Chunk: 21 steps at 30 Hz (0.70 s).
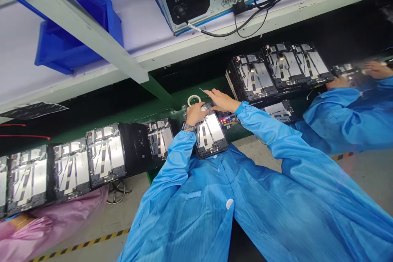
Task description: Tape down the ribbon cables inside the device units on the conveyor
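An opened tablet (pixel 209 133) with silver battery plates and dark flex strips lies in front of me, its near edge at my blue smock. My left hand (pixel 195 114), with a watch at the wrist, rests closed on the tablet's upper left part. My right hand (pixel 223 101) is over its upper right corner, index finger stretched out and thumb apart near the top edge. A thin white sliver (pixel 201 89) shows at the index fingertip; whether it is gripped I cannot tell. Just beyond my left hand is a roll of pale tape (pixel 193 99).
Opened tablets stand in stacks on the left (pixel 106 153) and right (pixel 253 75). A small box with a lit red display (pixel 227 120) sits beside my tablet. A shelf carries a blue bin (pixel 80 45) and a computer case (pixel 190 0). Co-workers' sleeves, pink (pixel 61 221) and blue (pixel 353 118), flank me.
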Each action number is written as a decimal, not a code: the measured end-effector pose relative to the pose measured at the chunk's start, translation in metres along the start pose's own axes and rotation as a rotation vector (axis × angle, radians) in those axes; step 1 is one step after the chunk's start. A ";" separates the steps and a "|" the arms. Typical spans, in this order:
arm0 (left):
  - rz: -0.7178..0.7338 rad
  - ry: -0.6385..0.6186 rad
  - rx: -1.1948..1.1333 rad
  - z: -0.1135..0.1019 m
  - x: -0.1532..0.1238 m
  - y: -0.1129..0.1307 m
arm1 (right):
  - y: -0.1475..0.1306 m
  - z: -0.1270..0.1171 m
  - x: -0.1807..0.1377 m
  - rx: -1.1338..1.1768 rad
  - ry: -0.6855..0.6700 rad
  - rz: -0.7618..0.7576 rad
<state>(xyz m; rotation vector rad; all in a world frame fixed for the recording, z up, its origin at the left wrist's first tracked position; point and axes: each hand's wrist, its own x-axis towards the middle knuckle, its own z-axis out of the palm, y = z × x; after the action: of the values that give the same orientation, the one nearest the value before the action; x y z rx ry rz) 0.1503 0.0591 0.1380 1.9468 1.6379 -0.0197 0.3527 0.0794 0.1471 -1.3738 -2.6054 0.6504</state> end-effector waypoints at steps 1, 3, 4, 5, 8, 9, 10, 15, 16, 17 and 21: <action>-0.005 -0.002 -0.007 0.000 0.001 -0.001 | -0.003 -0.002 0.001 -0.028 -0.009 -0.023; -0.020 -0.003 -0.015 -0.001 0.002 -0.001 | -0.008 -0.005 0.004 -0.071 -0.020 -0.073; -0.027 -0.003 -0.017 -0.001 0.003 -0.001 | -0.010 -0.007 0.006 -0.080 -0.022 -0.094; -0.034 -0.002 -0.019 -0.001 0.003 -0.001 | -0.009 -0.009 0.008 -0.075 -0.021 -0.103; -0.055 0.007 -0.029 -0.003 0.002 0.000 | -0.001 -0.012 0.011 0.061 0.002 -0.059; -0.062 0.011 -0.031 -0.003 0.001 0.000 | 0.004 -0.012 0.011 0.138 0.000 -0.034; -0.066 0.013 -0.033 -0.003 0.001 0.000 | 0.009 -0.011 0.011 0.215 -0.018 -0.013; -0.073 0.009 -0.051 -0.004 0.003 -0.002 | 0.016 0.000 0.013 0.380 -0.203 -0.008; -0.076 0.005 -0.052 -0.005 0.003 -0.002 | 0.014 0.002 0.014 0.373 -0.211 0.000; -0.079 0.001 -0.051 -0.005 0.003 -0.003 | 0.011 0.003 0.015 0.362 -0.211 0.014; -0.076 0.002 -0.042 -0.005 0.003 -0.003 | 0.001 0.005 0.019 0.334 -0.204 0.069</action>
<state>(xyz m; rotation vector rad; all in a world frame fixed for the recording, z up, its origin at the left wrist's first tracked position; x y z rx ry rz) 0.1464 0.0637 0.1395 1.8532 1.7003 -0.0132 0.3410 0.0938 0.1400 -1.3552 -2.4489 1.2300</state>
